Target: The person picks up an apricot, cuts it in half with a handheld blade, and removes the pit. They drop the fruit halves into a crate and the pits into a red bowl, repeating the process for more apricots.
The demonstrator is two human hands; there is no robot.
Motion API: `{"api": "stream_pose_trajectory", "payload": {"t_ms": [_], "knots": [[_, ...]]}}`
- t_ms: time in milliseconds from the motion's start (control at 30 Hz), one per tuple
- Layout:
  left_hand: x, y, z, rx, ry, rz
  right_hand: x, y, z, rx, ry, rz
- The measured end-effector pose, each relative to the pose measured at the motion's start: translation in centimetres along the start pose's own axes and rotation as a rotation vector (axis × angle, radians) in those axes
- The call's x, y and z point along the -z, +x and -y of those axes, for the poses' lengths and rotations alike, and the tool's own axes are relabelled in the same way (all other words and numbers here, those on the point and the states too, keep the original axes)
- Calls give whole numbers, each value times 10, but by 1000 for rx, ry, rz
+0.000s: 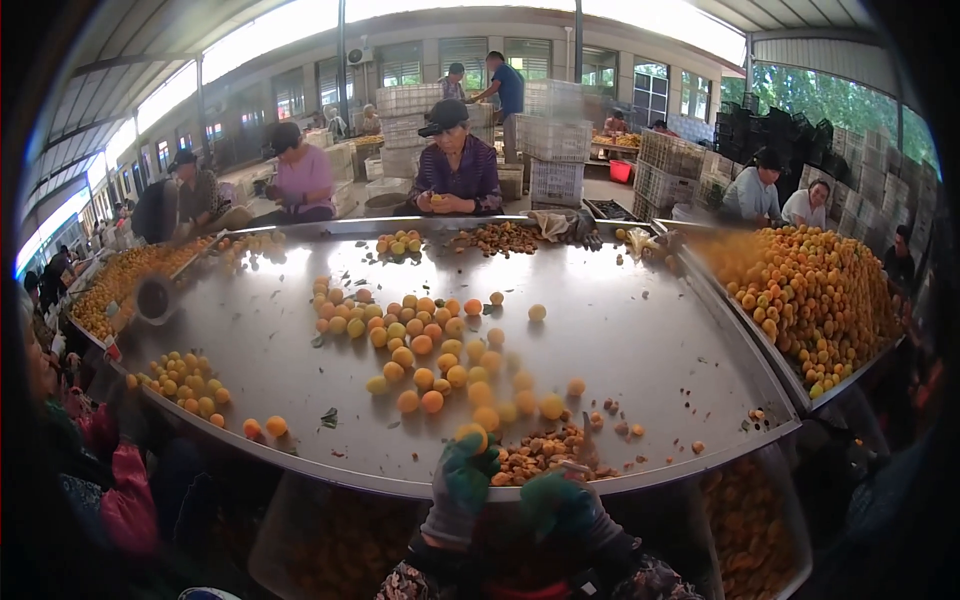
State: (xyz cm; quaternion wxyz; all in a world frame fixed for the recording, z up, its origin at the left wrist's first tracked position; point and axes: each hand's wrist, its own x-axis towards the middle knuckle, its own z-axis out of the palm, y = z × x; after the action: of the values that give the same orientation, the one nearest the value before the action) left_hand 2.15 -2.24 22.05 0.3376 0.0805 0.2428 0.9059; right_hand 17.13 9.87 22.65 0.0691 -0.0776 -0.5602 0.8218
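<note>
My left hand (pixel 463 476), in a grey glove with a green coated palm, grips an orange-yellow apricot (pixel 472 433) at the near rim of a metal sorting table (pixel 630 337). Beside it, my right hand (pixel 556 496) wears the same kind of glove and is curled at the rim. A slim, pointed tool (pixel 587 431) appears to rise from that hand; blur hides its exact kind. Just beyond both hands lies a heap of brown apricot stones (pixel 540 454). Loose whole apricots (pixel 431 401) spread from there toward the table's middle.
A raised metal rim (pixel 360 486) edges the table. Apricots are piled high on an adjoining table (pixel 817 300) at right. Below the rim hang clear bags (pixel 750 517) of apricot pieces. Across sits a co-worker (pixel 457 172); another's pink sleeve (pixel 127 495) is at left. Crates (pixel 555 142) stand behind.
</note>
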Motion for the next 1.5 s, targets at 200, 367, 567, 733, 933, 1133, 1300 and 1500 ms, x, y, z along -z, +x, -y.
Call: {"api": "stream_pose_trajectory", "payload": {"t_ms": [200, 367, 567, 733, 933, 1133, 1300, 1500], "knots": [[-10, -3, -4, 9, 96, -134, 10, 1, 17, 7, 306, 44], [-20, -7, -9, 19, 84, -104, -2, 9, 18, 44, 423, -55], [-15, -2, -9, 51, 92, -118, 7, 9, 15, -51, 473, 225], [-42, -19, -9, 57, 195, -67, -16, 11, 0, 117, 203, -22], [-6, -12, 17, -149, 544, -39, -34, 6, -4, -95, 518, 138], [0, -7, 31, -260, 802, -90, -28, -7, 20, -15, 540, 183], [3, 1, 38, -243, 842, -42, -21, -4, 14, 46, 505, 217], [-2, -1, 31, -366, 791, 32, -24, -8, 30, -48, 431, 64]]}}
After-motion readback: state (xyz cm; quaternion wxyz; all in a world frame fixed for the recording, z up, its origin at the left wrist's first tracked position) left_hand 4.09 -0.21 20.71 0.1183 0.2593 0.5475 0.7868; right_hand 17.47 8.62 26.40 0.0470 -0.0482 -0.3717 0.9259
